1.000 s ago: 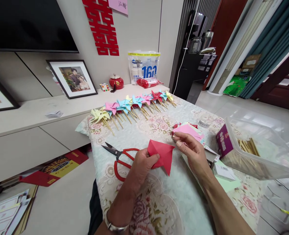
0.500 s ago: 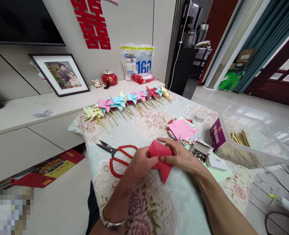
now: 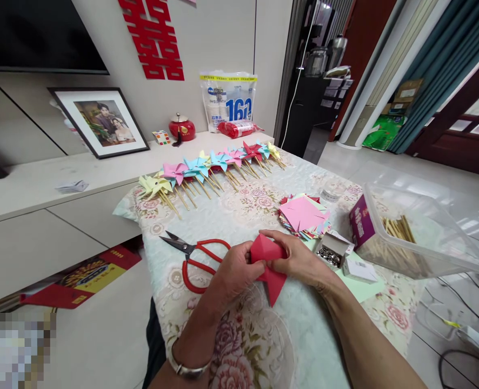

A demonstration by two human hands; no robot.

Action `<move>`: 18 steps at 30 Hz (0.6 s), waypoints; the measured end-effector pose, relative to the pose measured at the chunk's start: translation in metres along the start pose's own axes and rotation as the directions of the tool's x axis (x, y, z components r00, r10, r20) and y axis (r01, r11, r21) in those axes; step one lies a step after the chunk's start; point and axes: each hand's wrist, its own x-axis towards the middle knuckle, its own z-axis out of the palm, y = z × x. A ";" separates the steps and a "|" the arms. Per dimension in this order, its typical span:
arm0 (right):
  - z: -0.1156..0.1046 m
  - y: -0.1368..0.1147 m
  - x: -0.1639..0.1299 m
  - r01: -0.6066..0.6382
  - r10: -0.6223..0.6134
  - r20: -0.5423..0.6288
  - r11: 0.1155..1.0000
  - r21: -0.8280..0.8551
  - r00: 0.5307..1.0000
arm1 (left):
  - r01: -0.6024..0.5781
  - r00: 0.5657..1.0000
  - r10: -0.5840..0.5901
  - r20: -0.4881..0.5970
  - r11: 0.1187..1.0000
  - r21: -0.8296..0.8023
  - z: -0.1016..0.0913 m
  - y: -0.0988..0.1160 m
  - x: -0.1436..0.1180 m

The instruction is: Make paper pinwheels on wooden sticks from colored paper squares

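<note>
A red paper pinwheel (image 3: 267, 249), partly folded, is pinched between both hands above the table's near side. My left hand (image 3: 239, 268) is closed on its left edge, thumb over the middle. Closed on the right side is my right hand (image 3: 295, 256), its thumb meeting the paper's centre and its index finger along the top. One red point hangs down below the thumbs. Red-handled scissors (image 3: 199, 258) lie with blades parted just left of my left hand. Beyond my right hand sit a stack of cut coloured paper squares (image 3: 304, 213) and a small open box of metal fasteners (image 3: 332, 255).
Finished pinwheels (image 3: 197, 168) on sticks lie in a row along the table's far edge. At right stands a clear plastic bin (image 3: 421, 243) holding thin sticks (image 3: 399, 229). A small white box (image 3: 360, 272) rests on pale green paper (image 3: 363, 289). A white cabinet (image 3: 32, 181) runs behind.
Both hands still hold the red paper. Its upper part has been folded slightly further, and the left hand has shifted a little to the right.
</note>
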 end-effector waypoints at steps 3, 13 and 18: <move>0.000 0.001 0.000 0.006 -0.004 -0.044 0.999 0.045 0.999 | 0.029 1.000 -0.028 0.009 0.992 -0.121 0.002 0.010 -0.004; 0.007 0.002 0.005 0.017 0.093 -0.233 0.902 0.431 0.968 | -0.038 0.994 -0.010 -0.110 0.904 -0.426 -0.004 0.022 -0.009; 0.019 0.006 0.009 0.100 0.057 -0.323 0.889 0.448 0.945 | -0.026 0.999 0.001 -0.050 0.865 -0.501 0.007 0.024 -0.010</move>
